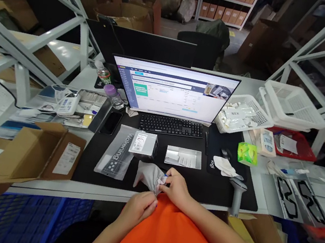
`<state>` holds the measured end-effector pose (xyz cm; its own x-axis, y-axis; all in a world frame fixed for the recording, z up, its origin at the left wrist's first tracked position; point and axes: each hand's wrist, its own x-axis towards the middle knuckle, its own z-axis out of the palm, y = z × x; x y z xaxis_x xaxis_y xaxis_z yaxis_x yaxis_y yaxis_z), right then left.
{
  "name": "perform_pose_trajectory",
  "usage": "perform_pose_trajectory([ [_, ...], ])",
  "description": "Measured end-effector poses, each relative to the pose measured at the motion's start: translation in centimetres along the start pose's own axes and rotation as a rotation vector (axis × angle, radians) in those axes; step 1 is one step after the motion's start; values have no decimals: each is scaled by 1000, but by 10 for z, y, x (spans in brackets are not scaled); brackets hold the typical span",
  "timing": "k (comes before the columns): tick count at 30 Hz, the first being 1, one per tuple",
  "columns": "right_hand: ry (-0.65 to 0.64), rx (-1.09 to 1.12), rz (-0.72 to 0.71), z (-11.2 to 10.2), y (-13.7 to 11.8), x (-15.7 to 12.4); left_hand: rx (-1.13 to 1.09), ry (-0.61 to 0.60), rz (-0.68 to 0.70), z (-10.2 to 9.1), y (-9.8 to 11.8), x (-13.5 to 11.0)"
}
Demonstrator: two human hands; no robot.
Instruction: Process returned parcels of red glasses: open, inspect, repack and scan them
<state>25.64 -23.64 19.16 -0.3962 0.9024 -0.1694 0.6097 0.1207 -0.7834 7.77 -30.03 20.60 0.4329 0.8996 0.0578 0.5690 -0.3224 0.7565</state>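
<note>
A small grey drawstring pouch (147, 174) lies at the front edge of the black desk mat, its gathered mouth towards my body. My right hand (176, 187) pinches the gathered mouth. Just below it, my left hand (139, 206) is closed beside the pouch's neck; whatever its curled fingers hold is hidden. Behind the pouch stands a grey box (143, 144) with a white label. To its right is an open shallow box (183, 157) with printed papers inside. A frosted plastic bag (116, 153) printed "Wakening" lies flat on the left.
A monitor (170, 91) and keyboard (171, 126) stand behind. Rightward are a barcode scanner (237, 193), a green tissue pack (247, 153) and a white basket (229, 127) of small packets. Leftward are a phone (111, 123) and an open cardboard box (31, 153).
</note>
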Motion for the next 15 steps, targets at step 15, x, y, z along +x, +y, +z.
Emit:
perform_pose_trajectory([
  [15,-13,-78,-18,-16,16,-8,-884,154,-653,-1,-23,-64],
])
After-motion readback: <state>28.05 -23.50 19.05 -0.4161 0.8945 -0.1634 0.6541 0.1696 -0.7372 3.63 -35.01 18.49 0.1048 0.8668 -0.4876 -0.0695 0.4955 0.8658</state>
